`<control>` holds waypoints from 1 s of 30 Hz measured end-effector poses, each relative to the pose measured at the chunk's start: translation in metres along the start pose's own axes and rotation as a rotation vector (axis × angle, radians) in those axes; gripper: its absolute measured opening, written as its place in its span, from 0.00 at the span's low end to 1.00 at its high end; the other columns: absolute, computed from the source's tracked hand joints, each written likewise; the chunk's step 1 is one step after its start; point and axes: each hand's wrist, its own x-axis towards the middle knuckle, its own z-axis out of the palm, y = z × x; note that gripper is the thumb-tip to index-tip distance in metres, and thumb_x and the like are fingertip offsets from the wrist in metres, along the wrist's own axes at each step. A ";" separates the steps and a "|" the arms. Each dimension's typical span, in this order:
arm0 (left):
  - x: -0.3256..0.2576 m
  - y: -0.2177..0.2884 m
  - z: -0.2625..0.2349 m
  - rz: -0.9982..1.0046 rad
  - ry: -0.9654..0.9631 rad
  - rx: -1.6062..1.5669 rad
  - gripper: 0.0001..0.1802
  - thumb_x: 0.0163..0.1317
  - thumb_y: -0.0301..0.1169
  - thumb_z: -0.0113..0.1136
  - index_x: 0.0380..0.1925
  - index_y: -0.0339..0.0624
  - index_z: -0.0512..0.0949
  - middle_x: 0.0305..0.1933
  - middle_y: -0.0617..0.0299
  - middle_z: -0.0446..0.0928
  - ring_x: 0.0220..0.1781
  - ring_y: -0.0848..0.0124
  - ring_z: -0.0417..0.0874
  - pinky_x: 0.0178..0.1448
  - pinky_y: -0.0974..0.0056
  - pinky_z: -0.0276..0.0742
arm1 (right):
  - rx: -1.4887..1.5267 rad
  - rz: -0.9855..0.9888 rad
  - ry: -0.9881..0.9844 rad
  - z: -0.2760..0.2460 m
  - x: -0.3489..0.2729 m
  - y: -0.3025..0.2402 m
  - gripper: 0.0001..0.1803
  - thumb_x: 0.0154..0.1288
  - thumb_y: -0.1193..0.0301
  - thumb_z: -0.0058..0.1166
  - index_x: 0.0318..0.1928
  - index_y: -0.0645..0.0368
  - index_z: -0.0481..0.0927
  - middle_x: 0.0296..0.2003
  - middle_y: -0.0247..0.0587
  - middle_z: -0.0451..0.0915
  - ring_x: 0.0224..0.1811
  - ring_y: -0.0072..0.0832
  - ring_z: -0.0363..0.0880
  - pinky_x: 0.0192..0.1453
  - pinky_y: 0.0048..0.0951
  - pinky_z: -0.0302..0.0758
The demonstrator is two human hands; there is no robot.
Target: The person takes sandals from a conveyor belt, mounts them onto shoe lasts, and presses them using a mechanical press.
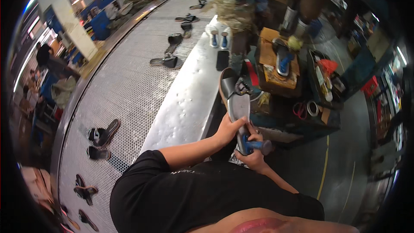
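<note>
In the head view, a black-strapped slide sandal (239,105) is held up in front of the person's chest, its toe toward 11 o'clock and its heel toward 5; it has a smooth pale-grey insole, a brown edge around the toe, a wide glossy black strap and a dark, glittery-looking ornament on the strap's right side. The left hand (228,130) is clamped on the sandal's middle, thumb pressed flat on the insole. The right hand (255,159) is closed around the heel end, where a blue piece with a round grey end (258,145) juts toward 3 o'clock; it may be part of a shoe last, but the fingers hide how it joins. From the sandal, a black phone (222,60) lies near at 12 o'clock on a bare metal ledge (183,99), with two white-and-blue pieces (219,37) just beyond it. A machine table (280,82) stands at 1 to 2 o'clock, red-handled scissors (299,111) lie at 3 beside a white ring-shaped roll (312,108), and a perforated metal conveyor (125,86) to the left carries more black sandals at 9 (103,134) and 10 o'clock (171,56).
</note>
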 end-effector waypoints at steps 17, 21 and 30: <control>0.165 0.027 0.089 -0.080 -0.720 0.673 0.22 0.70 0.37 0.58 0.58 0.35 0.71 0.53 0.58 0.77 0.55 0.70 0.78 0.60 0.62 0.73 | -0.265 -0.105 0.420 -0.143 0.008 0.014 0.27 0.43 0.80 0.67 0.43 0.59 0.66 0.63 0.60 0.71 0.72 0.60 0.60 0.72 0.55 0.63; 0.247 0.038 0.117 0.743 -0.019 1.155 0.44 0.46 0.45 0.75 0.61 0.38 0.68 0.60 0.44 0.70 0.66 0.47 0.66 0.68 0.49 0.65 | -0.359 -0.029 0.432 -0.138 -0.010 0.002 0.28 0.45 0.82 0.66 0.45 0.59 0.64 0.62 0.64 0.71 0.71 0.57 0.64 0.72 0.50 0.61; 0.289 0.014 0.096 0.517 -0.078 0.789 0.36 0.35 0.32 0.79 0.47 0.37 0.72 0.49 0.42 0.77 0.54 0.43 0.77 0.59 0.49 0.73 | -0.256 0.051 0.524 -0.104 0.039 0.019 0.26 0.47 0.81 0.66 0.44 0.59 0.66 0.63 0.59 0.72 0.67 0.45 0.70 0.70 0.43 0.63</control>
